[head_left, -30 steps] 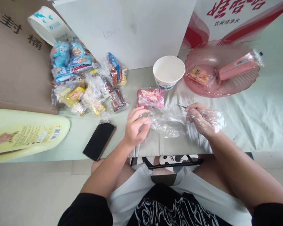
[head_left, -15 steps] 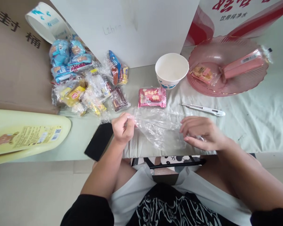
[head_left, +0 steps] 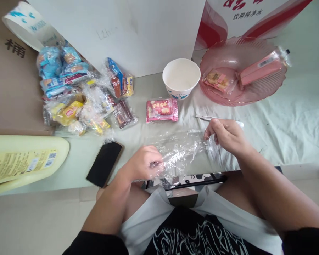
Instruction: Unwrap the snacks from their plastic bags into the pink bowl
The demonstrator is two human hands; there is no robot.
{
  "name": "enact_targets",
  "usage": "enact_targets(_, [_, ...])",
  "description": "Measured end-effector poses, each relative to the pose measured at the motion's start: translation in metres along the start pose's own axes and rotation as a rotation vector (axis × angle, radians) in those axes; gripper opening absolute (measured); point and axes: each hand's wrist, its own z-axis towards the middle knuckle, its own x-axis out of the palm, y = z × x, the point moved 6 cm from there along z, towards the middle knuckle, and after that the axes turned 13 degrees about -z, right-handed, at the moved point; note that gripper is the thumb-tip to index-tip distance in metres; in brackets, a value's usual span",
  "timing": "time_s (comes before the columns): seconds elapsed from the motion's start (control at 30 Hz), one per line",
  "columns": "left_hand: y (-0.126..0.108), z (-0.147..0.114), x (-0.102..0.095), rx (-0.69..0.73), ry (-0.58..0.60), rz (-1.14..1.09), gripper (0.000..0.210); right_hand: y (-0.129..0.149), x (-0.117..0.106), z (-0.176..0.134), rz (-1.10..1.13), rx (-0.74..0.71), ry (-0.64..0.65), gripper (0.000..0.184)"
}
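A crumpled sheet of clear plastic wrap (head_left: 179, 154) is held at both ends above the near edge of the desk (head_left: 281, 120). The left hand (head_left: 143, 166) is closed in a tight grip on the near left end of the wrap, fingers curled over it. The right hand (head_left: 225, 134) is closed in a narrow pinching grip on the far right end, and the wrap is stretched between the two.

Just behind the right hand a thin white pen-like tool (head_left: 218, 119) is lying on the desk, partly hidden by the knuckles. Beyond the wrap a pink snack packet (head_left: 161, 110) with red writing too small to read is lying flat, and behind it a white paper bowl (head_left: 181, 78) is standing upright. To the right a pink plastic plate (head_left: 255, 95) is loaded with a small wrapped biscuit (head_left: 217, 80) and a long pink wrapped bar (head_left: 260, 67).

To the left of the left hand a black phone (head_left: 104, 164) is lying face up. Further left a heap of wrapped snacks (head_left: 77, 95) is piled against a cardboard box (head_left: 7, 88) printed with Chinese characters. A yellow bottle (head_left: 21, 163) with a printed label and a code square is lying on its side at the left edge. Behind, a white board (head_left: 138, 32) is faintly marked by hand, and a red and white carton (head_left: 250, 14) is printed with Chinese characters.
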Motion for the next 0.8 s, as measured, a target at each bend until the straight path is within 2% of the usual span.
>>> enact_targets(0.07, [0.005,0.000,0.002,-0.028,0.032,-0.034,0.042,-0.005,-0.003,0.003,0.073,0.032,-0.049,0.064])
enact_targets(0.17, [0.015,0.000,-0.013,-0.029,-0.075,-0.077,0.043,-0.002,-0.003,0.004,0.149,-0.057,-0.011,0.058])
enact_targets(0.27, [0.021,-0.005,-0.031,-0.046,-0.211,-0.152,0.046,0.006,0.000,0.002,0.091,-0.215,0.032,0.048])
enact_targets(0.37, [0.023,-0.009,-0.037,-0.074,-0.235,-0.245,0.048,0.009,0.004,-0.001,-0.011,-0.288,0.011,0.035])
enact_targets(0.43, [0.021,-0.011,-0.039,-0.064,-0.270,-0.239,0.038,0.007,0.005,-0.002,-0.036,-0.268,-0.031,0.033])
enact_targets(0.5, [0.018,-0.014,-0.042,-0.009,-0.352,-0.198,0.024,0.005,0.004,-0.003,-0.013,-0.222,-0.069,0.035])
enact_targets(0.6, [0.014,-0.016,-0.044,0.087,-0.440,-0.153,0.038,0.005,0.004,-0.003,0.051,-0.162,-0.081,0.039])
enact_targets(0.7, [0.012,-0.013,-0.042,0.109,-0.392,-0.063,0.013,0.005,0.003,-0.002,0.108,-0.117,-0.100,0.043])
enact_targets(0.8, [0.006,-0.010,-0.037,0.142,-0.247,-0.010,0.034,0.002,0.003,0.000,0.141,-0.044,-0.115,0.046])
